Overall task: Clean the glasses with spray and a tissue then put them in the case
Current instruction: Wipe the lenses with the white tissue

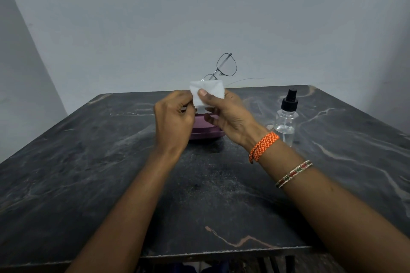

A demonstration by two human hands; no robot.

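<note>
Thin wire-framed glasses [226,64] are held up above the table, one lens rising free, the other wrapped in a white tissue [210,91]. My right hand [228,115] pinches the tissue over that lens, thumb on the front. My left hand [175,117] grips the frame's lower side beside the tissue; its exact hold is hidden. One temple arm sticks out to the right. A purple glasses case [206,132] lies on the table under my hands, mostly hidden. A clear spray bottle [286,117] with a black nozzle stands to the right.
The dark marbled table [111,162] spans the view, with its near edge at the bottom. A grey wall stands close behind the far edge.
</note>
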